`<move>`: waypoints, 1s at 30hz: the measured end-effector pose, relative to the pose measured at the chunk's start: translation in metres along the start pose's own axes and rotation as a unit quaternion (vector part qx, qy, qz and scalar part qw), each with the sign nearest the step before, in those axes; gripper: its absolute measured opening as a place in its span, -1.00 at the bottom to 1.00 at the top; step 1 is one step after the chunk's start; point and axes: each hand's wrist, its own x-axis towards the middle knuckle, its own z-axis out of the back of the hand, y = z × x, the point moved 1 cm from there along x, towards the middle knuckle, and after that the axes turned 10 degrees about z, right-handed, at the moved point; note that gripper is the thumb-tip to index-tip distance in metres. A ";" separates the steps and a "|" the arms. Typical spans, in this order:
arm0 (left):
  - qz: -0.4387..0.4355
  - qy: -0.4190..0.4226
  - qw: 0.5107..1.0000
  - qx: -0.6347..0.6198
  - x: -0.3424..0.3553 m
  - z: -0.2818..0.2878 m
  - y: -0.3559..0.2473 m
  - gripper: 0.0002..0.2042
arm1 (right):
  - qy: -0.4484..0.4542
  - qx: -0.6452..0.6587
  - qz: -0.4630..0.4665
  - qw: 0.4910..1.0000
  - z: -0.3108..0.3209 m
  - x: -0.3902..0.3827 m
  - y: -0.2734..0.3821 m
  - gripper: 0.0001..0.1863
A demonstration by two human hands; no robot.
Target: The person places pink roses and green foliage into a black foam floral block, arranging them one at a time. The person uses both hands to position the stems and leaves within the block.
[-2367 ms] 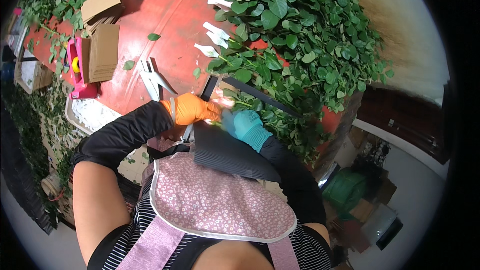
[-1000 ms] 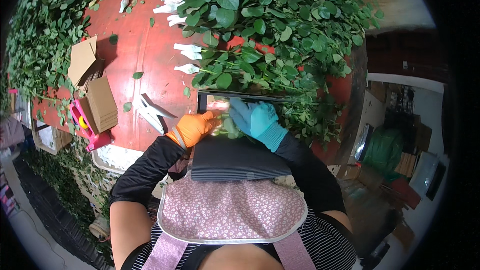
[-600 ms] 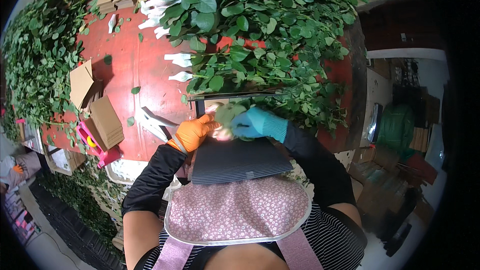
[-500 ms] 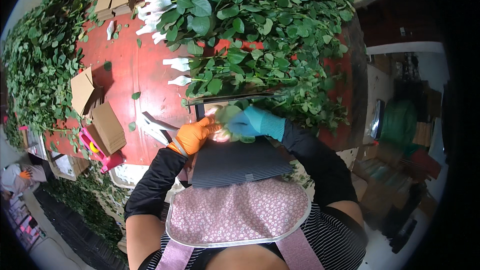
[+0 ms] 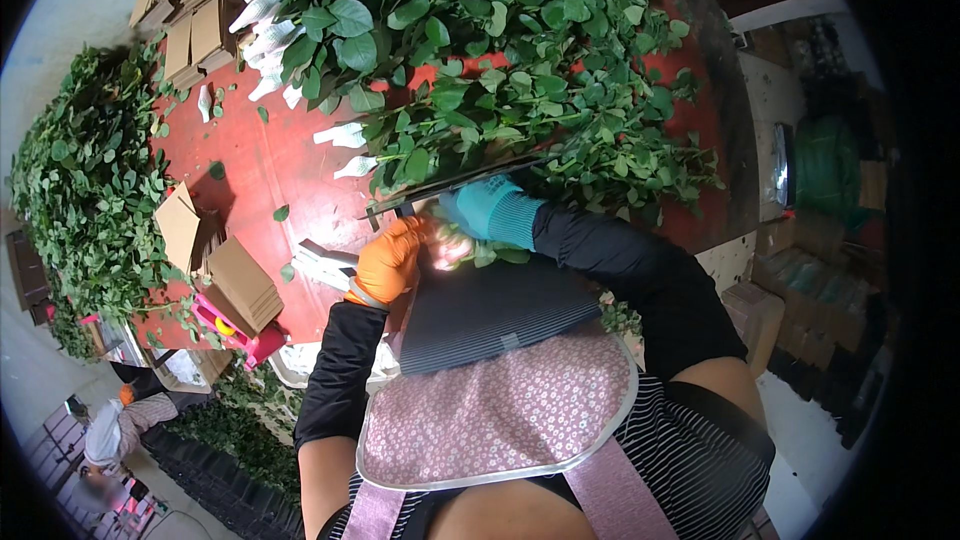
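My left hand [image 5: 390,258], in an orange glove, is closed beside a few pale pink and green blooms, apparently roses [image 5: 452,248], and seems to grip them by the edge. Above and to their right, my right hand [image 5: 495,212], in a teal glove, has its fingers curled in; what they hold is hidden. Green leaves [image 5: 497,252] stick out below the teal glove. Beneath both hands a black ridged board [image 5: 495,315] slopes down toward my lap. A dark flat bar [image 5: 450,186] runs across just beyond the hands.
Leafy stems with white net-sleeved heads [image 5: 340,135] lie across the red table [image 5: 250,165]. At left are folded cardboard pieces [image 5: 243,283], a pink holder [image 5: 262,345], a white tool [image 5: 322,262] and a heap of foliage [image 5: 90,200]. Another person [image 5: 125,425] is far left.
The whole view has swung a little. My right hand, blurred over the blooms before, is now sharper and farther up toward the bar, leaving more blooms exposed. My left hand stays closed beside them.
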 end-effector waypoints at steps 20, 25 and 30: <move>0.132 0.071 0.936 0.319 0.021 -0.017 -0.040 -0.70 | 0.078 -0.034 0.019 0.996 0.059 -0.063 -0.001 -0.43; 0.086 0.078 0.932 0.342 0.018 -0.018 -0.030 -0.65 | 0.173 -0.081 0.026 0.981 0.027 -0.053 -0.006 -0.66; 0.203 0.108 0.936 0.268 0.017 -0.018 -0.021 -0.55 | -0.081 -0.040 0.016 0.996 0.053 -0.068 -0.007 -0.76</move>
